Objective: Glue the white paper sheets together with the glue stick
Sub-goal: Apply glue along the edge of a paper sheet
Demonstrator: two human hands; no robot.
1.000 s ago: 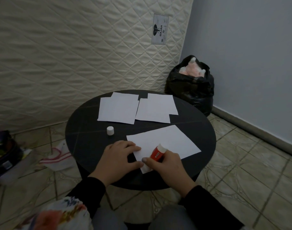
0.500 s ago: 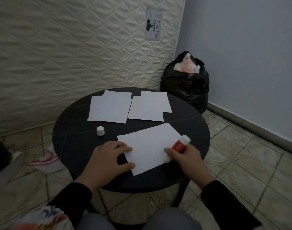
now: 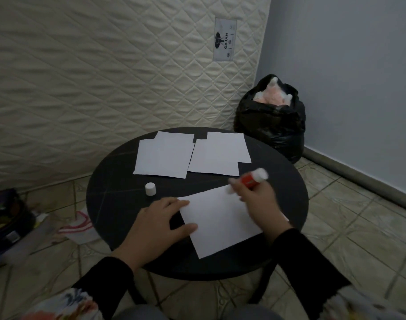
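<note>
A white paper sheet (image 3: 220,218) lies at the near side of the round black table (image 3: 118,195). My left hand (image 3: 158,225) rests flat on the sheet's left edge, fingers spread. My right hand (image 3: 255,199) grips the red-and-white glue stick (image 3: 254,177) over the sheet's far right corner, blurred with motion; its tip is hidden by my fingers. The white cap (image 3: 150,188) stands alone on the table left of the sheet. Two overlapped groups of white sheets lie farther back, a left group (image 3: 165,155) and a right group (image 3: 218,153).
A quilted mattress (image 3: 105,77) leans against the wall behind the table. A black bag (image 3: 271,121) with something pink inside stands in the corner at the right. Bags and clutter (image 3: 10,225) lie on the tiled floor at the left.
My right hand has carried the glue stick from the sheet's near edge along its right side to the far right corner. My left hand has stayed on the sheet.
</note>
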